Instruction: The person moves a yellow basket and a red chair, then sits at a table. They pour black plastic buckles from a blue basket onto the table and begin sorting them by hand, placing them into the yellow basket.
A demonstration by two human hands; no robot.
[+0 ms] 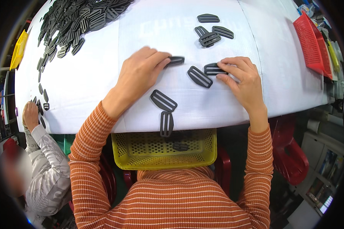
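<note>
Black plastic slide buckles lie about the white table. My left hand (141, 74) pinches one slide buckle (177, 60) by its left end, thumb and fingers closed on it. At the right, my right hand (244, 78) grips another slide buckle (212, 68) by its right end. A loose buckle (200, 77) lies just left of that one. Closer to me rest a slanted buckle (164, 100) and an upright-lying buckle (166, 124), which reaches the table's near edge. Beyond my hands is a small cluster of buckles (210, 39), some overlapping.
A big heap of buckles (70, 26) covers the far left. At my lap, below the table edge, a yellow perforated basket (164, 162) holds some buckles. A red basket (313, 47) stands at the right edge, a yellow tray (19, 49) at the left. Another person's hand (30, 114) handles buckles there.
</note>
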